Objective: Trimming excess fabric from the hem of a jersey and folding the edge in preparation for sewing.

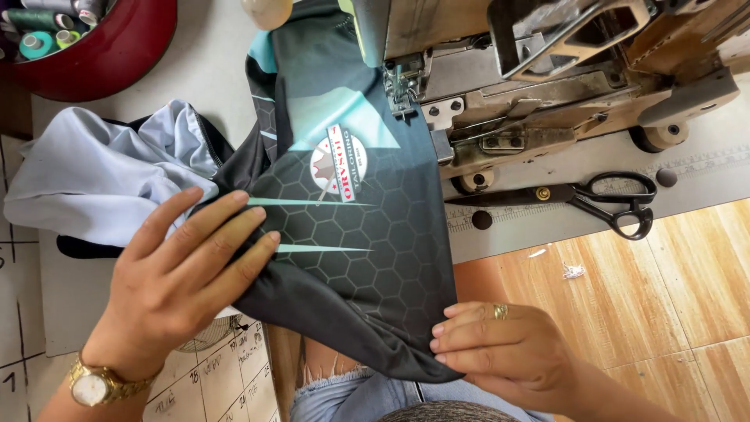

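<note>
The dark jersey (351, 227) lies on the tabletop (547, 227), running to the sewing machine (547, 70) at 12 o'clock. The left hand (183, 277) presses flat, fingers spread; the right hand (508, 348) pinches the hem at 5 o'clock. Light, soft, probably slippery fabric: best held at the edges.

Grey sewing table (547, 223): black scissors (594, 199), sewing machine (547, 86), dark jersey (351, 227), red bowl (109, 47).

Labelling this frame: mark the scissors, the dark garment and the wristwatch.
scissors (617, 205), head view, on the black handle loops.
dark garment (367, 258), head view, on the honeycomb-patterned panel.
wristwatch (92, 386), head view, on the dial at the left wrist.
</note>
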